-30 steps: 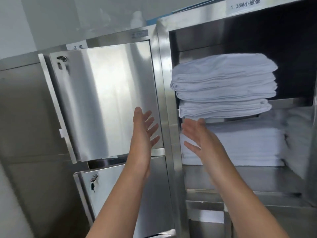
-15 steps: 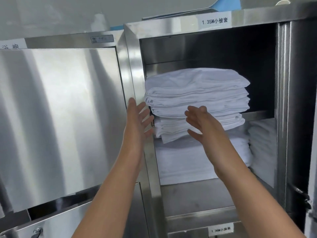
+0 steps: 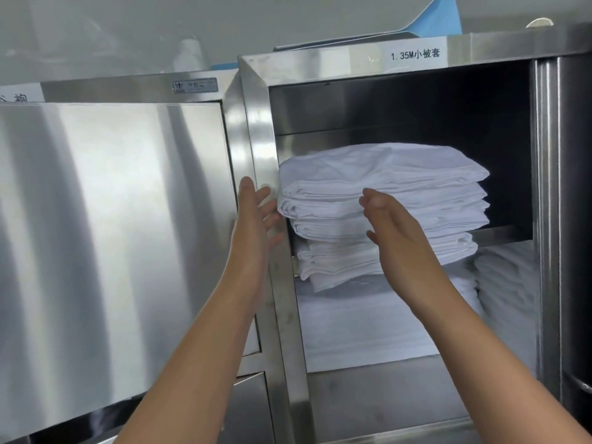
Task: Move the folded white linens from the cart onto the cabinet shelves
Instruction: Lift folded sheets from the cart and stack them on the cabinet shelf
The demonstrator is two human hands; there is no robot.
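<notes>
White folded linens [image 3: 381,200] sit stacked on the upper shelf [image 3: 499,233] of the steel cabinet [image 3: 256,129], front edge overhanging, so I bring both hands in to square and push them back. My left hand [image 3: 253,219] is flat, fingers straight, at the stack's left corner by the frame, likely to keep the pile from snagging the post. My right hand [image 3: 390,219] is spread, loose, against the stack's front, gripping nothing. More white linen [image 3: 362,325] fills the shelf below; open door [image 3: 112,235] stands left. Versus half a second ago, both hands are higher and closer to the stack, and the view has moved nearer. Cart not in view.
</notes>
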